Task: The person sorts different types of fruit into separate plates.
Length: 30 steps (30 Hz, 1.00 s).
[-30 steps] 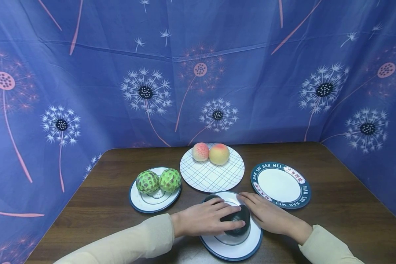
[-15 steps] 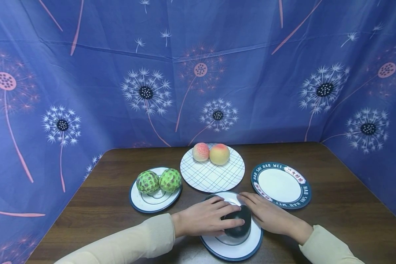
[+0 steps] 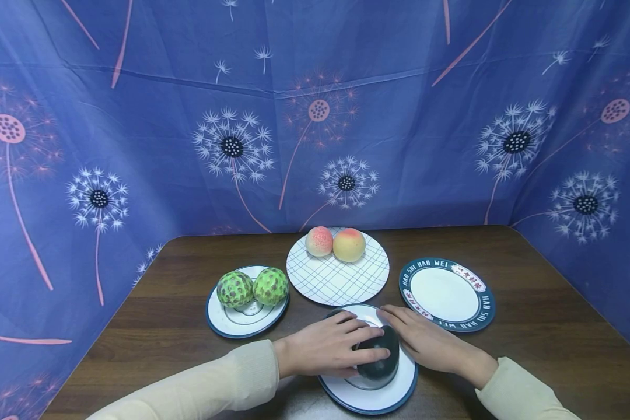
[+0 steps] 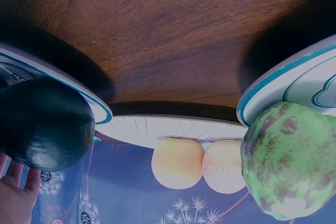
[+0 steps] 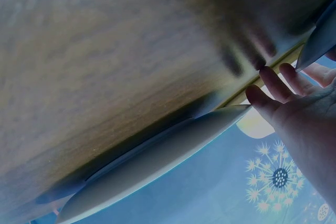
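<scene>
In the head view my left hand (image 3: 328, 348) lies palm down over a dark green avocado (image 3: 382, 364), its fingers spread across the fruit. A second dark fruit (image 3: 335, 312) shows partly behind this hand; the rest of it is hidden. Both lie on a white plate (image 3: 364, 402) with a blue rim. The left wrist view shows a glossy avocado (image 4: 47, 124) on that plate. My right hand (image 3: 433, 341) rests at the plate's right rim, fingers extended and tips at its far right edge. From the right wrist, its fingers (image 5: 275, 85) look slightly spread beside the plate's rim (image 5: 321, 38).
Two green custard apples (image 3: 252, 287) sit on a plate (image 3: 226, 326) to the left. At the back, two peaches (image 3: 336, 244) lie on a checked plate (image 3: 341, 283). A blue-rimmed plate (image 3: 446, 294) stands right. A blue curtain (image 3: 399, 134) surrounds the wooden table (image 3: 157, 303).
The near avocado has turned slightly beneath my left fingers, its speckled patch no longer showing. Both hands and all the plates have stayed in place.
</scene>
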Motion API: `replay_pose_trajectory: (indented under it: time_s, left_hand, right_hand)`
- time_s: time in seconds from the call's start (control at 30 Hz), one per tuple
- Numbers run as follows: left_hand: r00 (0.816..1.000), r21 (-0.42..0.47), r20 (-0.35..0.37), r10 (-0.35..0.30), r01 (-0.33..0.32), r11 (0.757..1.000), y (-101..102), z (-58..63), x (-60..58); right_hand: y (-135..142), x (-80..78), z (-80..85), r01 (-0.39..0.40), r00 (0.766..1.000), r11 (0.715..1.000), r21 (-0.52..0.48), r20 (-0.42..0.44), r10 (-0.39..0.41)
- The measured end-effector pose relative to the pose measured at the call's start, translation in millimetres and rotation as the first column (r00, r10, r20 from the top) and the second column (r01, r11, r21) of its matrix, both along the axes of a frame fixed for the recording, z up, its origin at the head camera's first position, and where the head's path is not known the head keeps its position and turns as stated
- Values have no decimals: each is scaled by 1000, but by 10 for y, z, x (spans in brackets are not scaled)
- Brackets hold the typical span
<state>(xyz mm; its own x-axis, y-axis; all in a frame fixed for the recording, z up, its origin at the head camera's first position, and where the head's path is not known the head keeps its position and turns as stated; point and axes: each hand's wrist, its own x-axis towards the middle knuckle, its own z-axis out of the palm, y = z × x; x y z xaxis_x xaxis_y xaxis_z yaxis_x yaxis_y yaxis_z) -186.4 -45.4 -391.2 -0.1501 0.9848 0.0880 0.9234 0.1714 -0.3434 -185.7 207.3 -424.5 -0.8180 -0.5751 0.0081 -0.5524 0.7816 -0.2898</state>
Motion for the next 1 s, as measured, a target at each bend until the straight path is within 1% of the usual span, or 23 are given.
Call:
replay_pose_trajectory:
  time_s: [0.27, 0.4, 0.6, 0.77, 0.9, 1.0]
  left_hand:
    - [1000, -14, -5, 9, -9, 1000, -13, 25, 1]
    - [1000, -18, 16, 7, -6, 1000, -16, 29, -4]
    - [999, 21, 35, 0, -1, 1000, -17, 18, -27]
    - [999, 41, 52, 0, -2, 999, -22, 34, -36]
    - [999, 56, 40, 2, -4, 998, -18, 69, -31]
    - [999, 72, 29, 16, -18, 997, -12, 121, -28]
  right_hand:
    - [1, 3, 0, 0, 1000, 1000, 16, -15, 1]
    - [4, 3, 3, -9, 1000, 1000, 26, -23, 10]
    - [7, -5, 8, -13, 1000, 1000, 26, -20, 13]
    - [-1, -8, 19, -15, 999, 999, 31, -34, 16]
    - [-9, -1, 39, -12, 999, 999, 37, -46, 14]
    - [-14, 5, 63, -9, 998, 999, 32, -57, 11]
